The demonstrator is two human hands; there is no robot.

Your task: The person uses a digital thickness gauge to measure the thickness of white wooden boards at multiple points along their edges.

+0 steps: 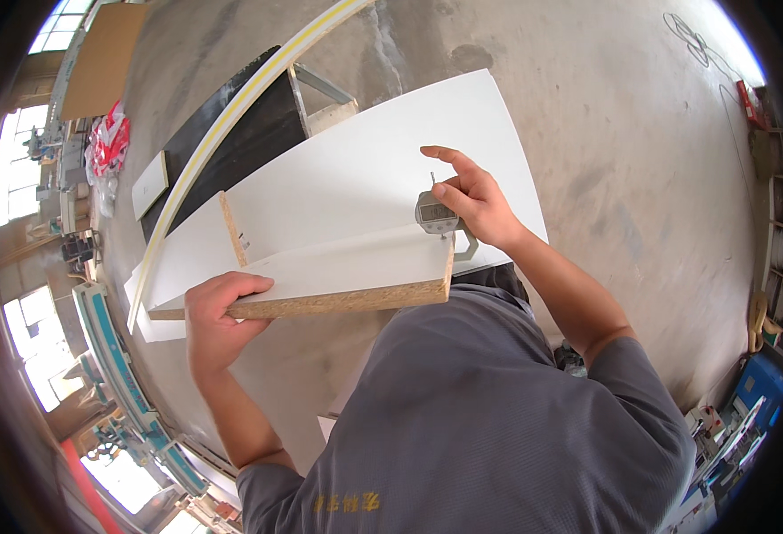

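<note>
Concrete workshop floor (641, 178); left hand (218, 320) clasps white chipboard panel (338, 276) at 8 o'clock; right hand (476, 205) pinches digital thickness gauge (438, 216) at its 2 o'clock corner.

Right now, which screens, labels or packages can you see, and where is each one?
Digital thickness gauge: held by the right hand at the board end; grey body, small rectangular screen.
Red and white bags: far left, crumpled.
Cardboard sheet: top left, flat, brown.
Blue box: lower right.
</note>
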